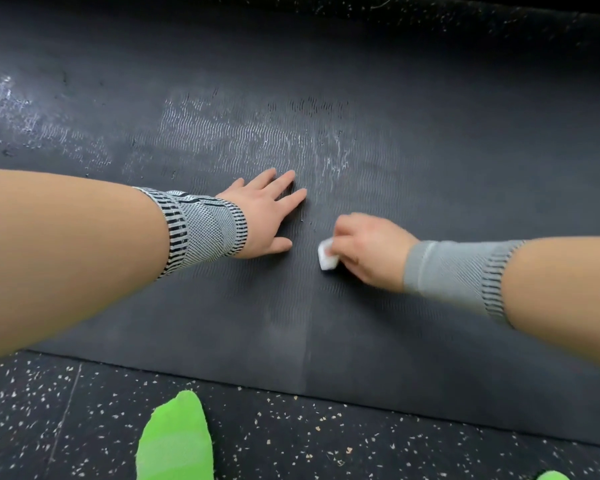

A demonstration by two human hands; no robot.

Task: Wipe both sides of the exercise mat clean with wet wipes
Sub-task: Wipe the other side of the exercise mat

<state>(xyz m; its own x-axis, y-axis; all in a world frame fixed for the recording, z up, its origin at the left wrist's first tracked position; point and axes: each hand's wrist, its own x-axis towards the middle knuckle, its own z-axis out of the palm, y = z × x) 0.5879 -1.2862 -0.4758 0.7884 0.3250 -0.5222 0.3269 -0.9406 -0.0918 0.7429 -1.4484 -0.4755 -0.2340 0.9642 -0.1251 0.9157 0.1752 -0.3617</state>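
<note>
Here the dark grey exercise mat [361, 323] lies flat on a black speckled floor [291, 431], spreading across nearly the whole view, its near edge running from lower left towards lower right. Its surface has a fine wavy ribbing, and a faint crease runs from the near edge up towards the hands. Beyond the hands, a patch of wet sheen [257, 133] glistens on the ribbing, with another shiny patch far to the left.

A small folded white wet wipe [327, 254] sits against the mat near its middle, gripped by the right hand [364, 247], whose fingers curl over it and press it down; the hand is slightly blurred. Just to the left, apart from the wipe, the left hand [264, 220] lies flat on the mat, palm down, fingers straight and spread.

Both wrists wear knitted grey supports, the left wrist band [205, 230] striped in black, the right wrist band [454, 271] plainer.

At the bottom, a bright green sock [177, 445] rests on the floor, and a second green tip shows in the lower right corner.
</note>
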